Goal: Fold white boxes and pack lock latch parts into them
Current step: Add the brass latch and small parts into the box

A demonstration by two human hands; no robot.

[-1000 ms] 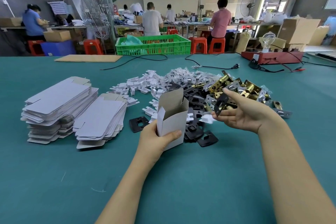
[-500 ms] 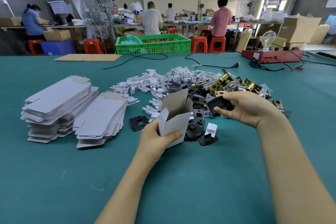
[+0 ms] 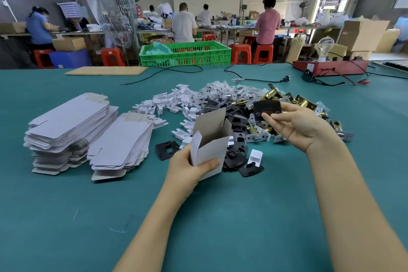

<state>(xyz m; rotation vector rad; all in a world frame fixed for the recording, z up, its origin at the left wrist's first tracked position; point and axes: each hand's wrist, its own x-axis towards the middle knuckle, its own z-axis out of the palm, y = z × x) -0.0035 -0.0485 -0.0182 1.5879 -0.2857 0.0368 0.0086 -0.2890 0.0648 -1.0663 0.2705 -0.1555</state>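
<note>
Your left fingers [image 3: 212,162] hold the folded box [image 3: 209,148]; flat box stacks [image 3: 88,134] lie left of them on the surface [image 3: 220,216]. Your right fingers [image 3: 271,117] pinch a strike plate [image 3: 266,107] above the latch parts pile [image 3: 254,115].

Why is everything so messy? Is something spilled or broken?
Nothing looks broken. The parts lie in a loose heap, ready for picking. The flat boxes sit in two stacks, leaning a bit. The left hand holds an open box; the right hand pinches a black plate.
</note>
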